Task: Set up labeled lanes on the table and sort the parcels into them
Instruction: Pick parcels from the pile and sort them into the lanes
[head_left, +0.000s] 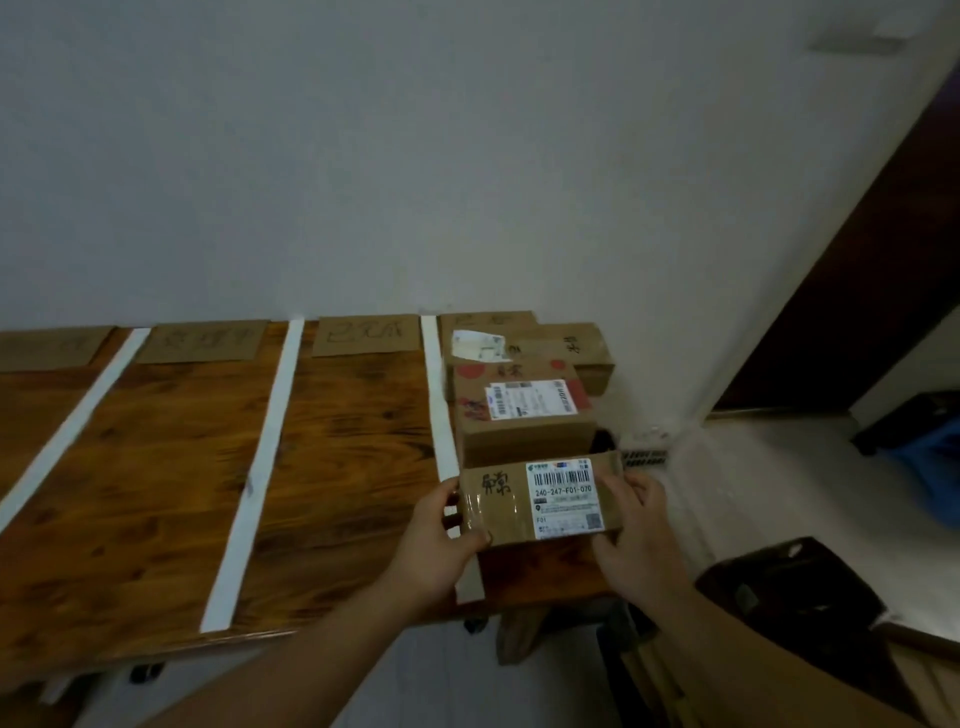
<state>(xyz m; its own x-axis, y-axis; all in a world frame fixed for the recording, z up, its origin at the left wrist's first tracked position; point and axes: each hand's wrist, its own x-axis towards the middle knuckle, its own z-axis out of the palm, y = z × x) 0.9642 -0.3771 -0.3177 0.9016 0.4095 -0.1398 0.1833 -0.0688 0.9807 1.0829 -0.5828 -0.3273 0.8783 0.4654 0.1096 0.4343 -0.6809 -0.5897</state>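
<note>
Matt cardboard parcel (540, 501), glossy wooden table (332, 467)

Dark brown wooden table (156, 467), lower left to centre, split by three white tape strips (258, 467). Flat brown cardboard label cards (366, 336) line its far edge; brown cardboard parcels (524, 426) sit in the rightmost lane.

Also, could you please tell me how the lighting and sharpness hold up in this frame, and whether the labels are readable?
Head view: dim, bluish light; wide-angle perspective splays the white tape strips; the held parcel shows a crisp printed label and slight glare on its clear tape; the cardboard lane signs at the far edge are soft, their writing faint.
</note>
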